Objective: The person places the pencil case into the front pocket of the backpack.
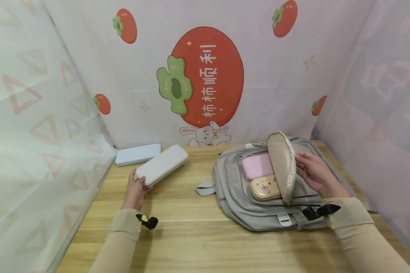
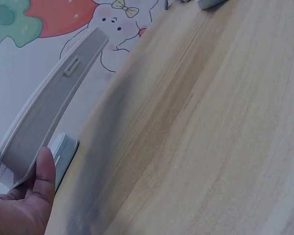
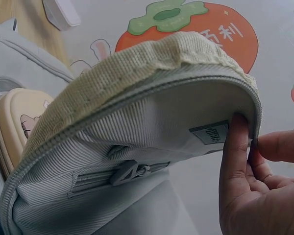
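Note:
A white hard-shell pencil case (image 1: 162, 165) is gripped at its near end by my left hand (image 1: 135, 191). It tilts above the table, and its side edge shows in the left wrist view, the thumb (image 2: 45, 169) against it. On the right, a grey backpack (image 1: 232, 201) lies flat with its front pocket unzipped. My right hand (image 1: 316, 172) pinches the edge of the pocket flap (image 1: 283, 167) and holds it up; the right wrist view shows the zip edge between thumb and fingers. Inside the pocket lie a pink case (image 1: 257, 166) and a cream bear-print case (image 1: 264, 187), both partly hidden by the flap.
A light blue case (image 1: 138, 153) lies at the table's back left, partly behind the white one. Printed cloth (image 1: 259, 76) stands along the back and both sides of the wooden table (image 1: 191, 242). A backpack strap loop (image 1: 206, 188) sticks out to the left.

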`<state>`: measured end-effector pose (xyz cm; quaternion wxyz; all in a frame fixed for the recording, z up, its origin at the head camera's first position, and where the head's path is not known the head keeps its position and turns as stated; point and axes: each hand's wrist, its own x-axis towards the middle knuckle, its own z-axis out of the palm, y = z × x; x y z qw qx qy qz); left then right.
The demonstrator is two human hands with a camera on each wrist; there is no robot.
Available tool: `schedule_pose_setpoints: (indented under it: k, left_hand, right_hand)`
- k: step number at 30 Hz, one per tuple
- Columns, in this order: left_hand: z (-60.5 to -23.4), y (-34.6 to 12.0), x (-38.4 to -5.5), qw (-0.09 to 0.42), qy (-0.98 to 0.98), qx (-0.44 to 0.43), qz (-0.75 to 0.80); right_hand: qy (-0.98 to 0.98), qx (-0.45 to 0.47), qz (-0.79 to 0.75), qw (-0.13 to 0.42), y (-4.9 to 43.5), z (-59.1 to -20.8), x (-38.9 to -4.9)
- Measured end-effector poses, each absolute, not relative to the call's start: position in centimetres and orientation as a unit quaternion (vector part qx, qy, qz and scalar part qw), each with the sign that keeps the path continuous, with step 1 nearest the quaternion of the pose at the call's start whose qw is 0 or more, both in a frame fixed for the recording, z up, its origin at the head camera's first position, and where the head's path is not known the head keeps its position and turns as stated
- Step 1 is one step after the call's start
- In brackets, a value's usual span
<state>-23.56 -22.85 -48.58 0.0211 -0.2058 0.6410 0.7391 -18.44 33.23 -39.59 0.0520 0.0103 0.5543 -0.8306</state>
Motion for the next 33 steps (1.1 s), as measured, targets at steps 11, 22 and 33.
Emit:
schedule_pose_setpoints:
  k: [11,22,33]
  left_hand:
    - [-48.28,-22.56,-23.42,0.025,0.644,-0.188,0.741]
    - [-48.37,-22.29,-23.59,0.028,0.636,-0.169,0.752]
    - [-48.25,-21.96,-23.6,0.033,0.636,-0.165,0.753]
  right_hand:
    - [0.549,0.008,-0.834,0.052,33.23,-39.8,-18.45]
    - [0.547,0.009,-0.835,0.051,33.18,-39.79,-18.43]
    - [0.544,0.007,-0.837,0.052,33.22,-39.85,-18.37]
